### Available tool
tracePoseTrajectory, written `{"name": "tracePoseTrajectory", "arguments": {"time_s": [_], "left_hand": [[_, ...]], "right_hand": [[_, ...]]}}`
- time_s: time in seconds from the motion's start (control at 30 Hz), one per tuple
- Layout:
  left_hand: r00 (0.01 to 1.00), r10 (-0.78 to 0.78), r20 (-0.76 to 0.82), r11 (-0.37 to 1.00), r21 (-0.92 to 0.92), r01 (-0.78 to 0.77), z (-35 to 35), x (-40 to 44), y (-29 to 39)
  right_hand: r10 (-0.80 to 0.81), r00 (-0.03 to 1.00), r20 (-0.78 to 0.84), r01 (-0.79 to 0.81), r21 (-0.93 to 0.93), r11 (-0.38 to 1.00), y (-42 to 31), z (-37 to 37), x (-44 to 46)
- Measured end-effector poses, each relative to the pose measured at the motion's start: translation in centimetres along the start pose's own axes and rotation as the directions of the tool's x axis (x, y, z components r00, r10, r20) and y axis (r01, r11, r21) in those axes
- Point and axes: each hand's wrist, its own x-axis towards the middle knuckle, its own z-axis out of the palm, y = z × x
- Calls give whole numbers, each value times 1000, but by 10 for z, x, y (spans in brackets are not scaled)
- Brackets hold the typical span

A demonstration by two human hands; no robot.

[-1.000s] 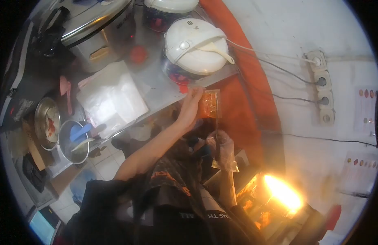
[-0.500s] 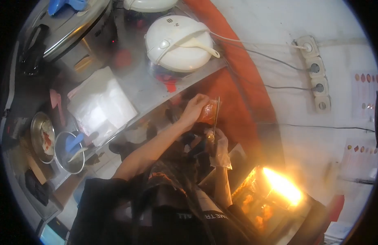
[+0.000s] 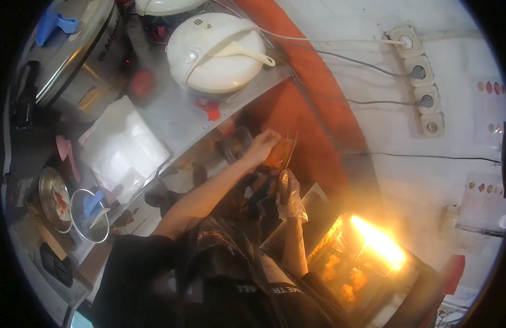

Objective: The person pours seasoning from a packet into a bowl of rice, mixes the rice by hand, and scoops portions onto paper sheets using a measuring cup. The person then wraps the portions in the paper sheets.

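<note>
In front of the rice cooker, the left hand holds a packet, likely not cut through yet, the right hand scissors.

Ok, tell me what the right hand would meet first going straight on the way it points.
The right hand, scissors leading, would probably first meet the orange packet held in the left hand, though depth is unclear.

Through the haze, the scissors in the right hand seem to have opened. The left hand has drawn away from the rice cooker; far beyond it, a blue scoop has appeared.
</note>
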Motion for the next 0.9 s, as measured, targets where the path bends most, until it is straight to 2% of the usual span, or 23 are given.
{"name": "tracePoseTrajectory", "arguments": {"time_s": [0.03,0.17,0.23,0.27,0.33,0.37,0.43,0.57,0.63,0.73,0.77,0.83,0.87,0.9], "left_hand": [[1000,18,6,1000,25,-18,-1,2,-3],[999,29,-21,996,89,-27,-2,8,-9],[999,32,-22,996,84,-30,-2,12,-14],[999,36,-21,996,80,-34,-3,14,-16],[999,37,-19,995,99,-35,-2,16,-16],[999,40,-17,992,118,-38,-2,17,-15],[999,43,23,987,152,-46,-3,19,-21],[996,48,77,983,173,-60,-2,26,-33],[998,22,51,974,225,-33,-2,27,-34],[999,-19,44,964,266,7,-3,27,-39],[997,-40,65,966,259,22,-4,28,-44],[997,-41,61,971,237,25,-6,26,-46],[997,-42,58,977,212,29,-7,25,-48],[998,-46,50,977,212,34,-11,23,-45]], "right_hand": [[43,998,-49,-46,-58,997,-2,2,1],[31,999,-10,-32,-44,999,7,-11,6],[69,989,-133,-90,-166,982,3,-6,3],[70,989,-133,-92,-166,982,3,-8,4],[4,996,-86,-39,-402,915,4,-14,7],[6,996,-85,-39,-403,914,5,-17,9],[-28,999,38,30,-47,998,10,-23,13],[10,998,-63,-16,-99,995,21,-33,30],[-30,988,-152,-13,-274,962,15,-27,23],[17,996,-82,-41,-295,955,17,-37,30],[18,997,-80,-41,-295,955,20,-40,33],[-49,994,-96,37,-121,992,24,-39,35],[-43,995,-94,32,-119,992,24,-40,35],[-42,984,-172,19,-132,991,20,-38,34]]}}
